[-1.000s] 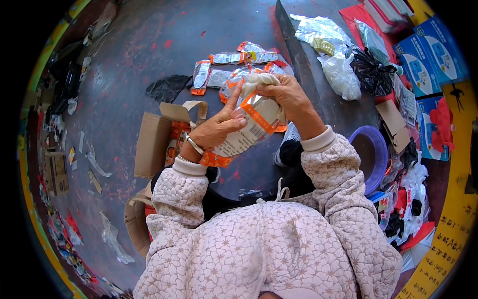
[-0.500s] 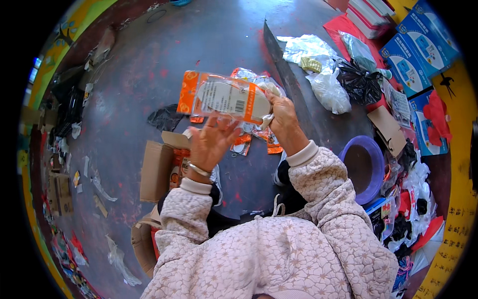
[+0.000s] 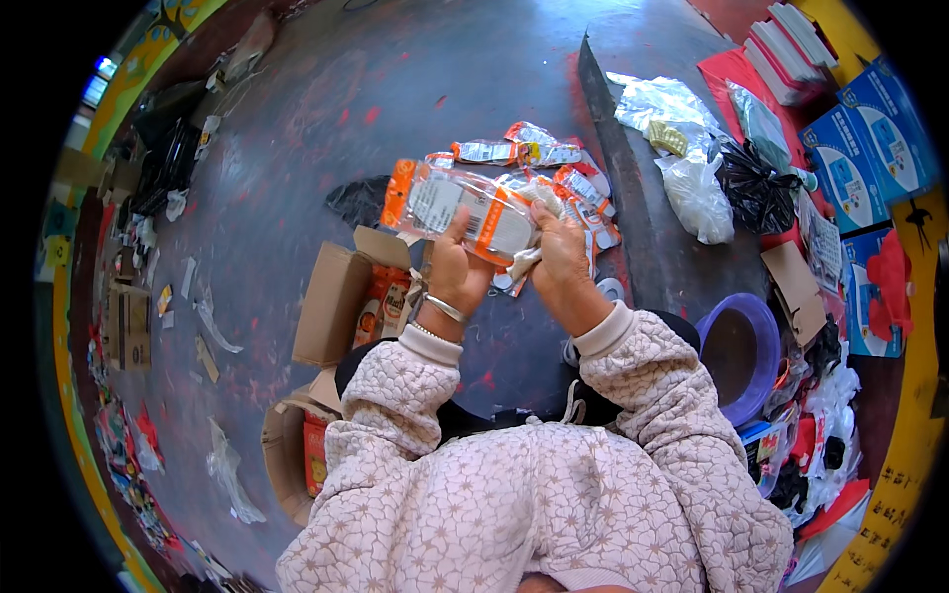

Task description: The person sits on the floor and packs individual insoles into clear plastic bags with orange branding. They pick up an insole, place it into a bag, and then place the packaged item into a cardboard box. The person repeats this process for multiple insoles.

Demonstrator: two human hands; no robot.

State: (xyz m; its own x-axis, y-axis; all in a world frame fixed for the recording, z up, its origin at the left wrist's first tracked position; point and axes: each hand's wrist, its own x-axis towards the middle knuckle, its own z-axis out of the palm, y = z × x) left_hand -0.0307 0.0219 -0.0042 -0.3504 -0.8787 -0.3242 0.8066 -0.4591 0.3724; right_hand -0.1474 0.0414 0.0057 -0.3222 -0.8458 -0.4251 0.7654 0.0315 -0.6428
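An insole packet [image 3: 445,203], clear plastic with orange bands and a pale sole shape inside, is held up before me. My left hand [image 3: 461,274] is closed on its lower edge, thumb on top and the other fingers beneath. At its right end my right hand [image 3: 563,259] pinches the packet, where some pale, whitish material bulges out below the thumb. Beyond my hands, similar orange-and-clear packets [image 3: 583,193] lie heaped on the floor, partly hidden by the held one.
Open cardboard boxes [image 3: 321,301] with orange packs [image 3: 384,304] stand to my left. A purple basin [image 3: 766,366] is to my right. A dark raised strip [image 3: 618,148] runs along the floor, with white and black plastic bags [image 3: 756,183] beyond it. Blue cartons [image 3: 845,163] line the wall.
My left hand has gone from spread fingers beneath the packet to gripping its lower edge. The packet has shifted slightly right and down in view. The whole view has shifted, showing more of the heap.
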